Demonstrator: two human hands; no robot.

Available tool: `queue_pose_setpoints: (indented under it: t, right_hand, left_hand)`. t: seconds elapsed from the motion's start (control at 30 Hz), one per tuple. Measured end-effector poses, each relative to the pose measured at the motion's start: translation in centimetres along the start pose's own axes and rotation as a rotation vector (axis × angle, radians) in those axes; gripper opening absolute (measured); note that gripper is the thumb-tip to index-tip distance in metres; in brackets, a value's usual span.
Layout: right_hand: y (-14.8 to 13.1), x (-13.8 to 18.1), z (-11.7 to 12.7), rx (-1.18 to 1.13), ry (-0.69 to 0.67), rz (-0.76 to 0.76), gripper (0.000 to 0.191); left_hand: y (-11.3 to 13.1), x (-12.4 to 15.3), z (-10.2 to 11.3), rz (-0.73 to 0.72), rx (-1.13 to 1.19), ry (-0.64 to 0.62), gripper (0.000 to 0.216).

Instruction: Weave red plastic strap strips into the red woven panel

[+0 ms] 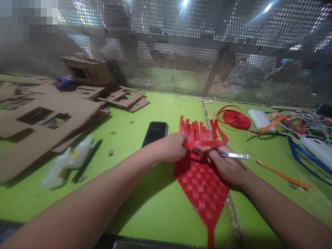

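A red woven strip piece (202,183) lies on the green table, its checkered body narrowing to a single band toward me. Loose strip ends (192,129) fan out at its far side. My left hand (172,147) is closed at its upper left, gripping the left end of a red strip (204,143) that runs crosswise. My right hand (228,164) is closed around slim silver tweezers (234,155), whose dark tip reaches in among the woven strips under the cross strip. The fingertips of both hands are partly hidden.
A black phone (155,133) lies beyond my left forearm. Cut cardboard (59,107), glue bottles (62,169) and a dark pen (88,160) are at left. To the right are a red strip roll (237,119), orange strips (284,174) and tangled cables. Perforated metal (176,52) closes the back.
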State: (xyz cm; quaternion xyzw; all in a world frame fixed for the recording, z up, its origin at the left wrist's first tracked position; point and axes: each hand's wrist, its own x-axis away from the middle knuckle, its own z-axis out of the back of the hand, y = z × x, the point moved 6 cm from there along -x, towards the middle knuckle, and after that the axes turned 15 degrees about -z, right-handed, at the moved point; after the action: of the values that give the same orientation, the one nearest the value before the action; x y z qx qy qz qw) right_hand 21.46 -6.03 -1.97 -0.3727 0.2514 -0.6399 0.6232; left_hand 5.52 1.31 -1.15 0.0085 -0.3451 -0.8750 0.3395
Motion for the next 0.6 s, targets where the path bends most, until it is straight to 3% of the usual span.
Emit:
queue_pose_setpoints:
  t: [0.13, 0.33, 0.6]
  right_hand:
    - [0.5, 0.2, -0.2, -0.051, -0.023, -0.023, 0.037]
    - [1.8, -0.2, 0.6, -0.105, 0.157, -0.099, 0.034]
    - [0.9, -0.5, -0.2, -0.017, 0.037, -0.023, 0.035]
  left_hand:
    - [0.2, 0.0, 0.1, -0.014, 0.003, -0.001, 0.018]
    - [0.3, 0.2, 0.2, 0.003, 0.019, -0.015, 0.017]
    - [0.6, 0.3, 0.4, -0.035, 0.010, 0.005, 0.019]
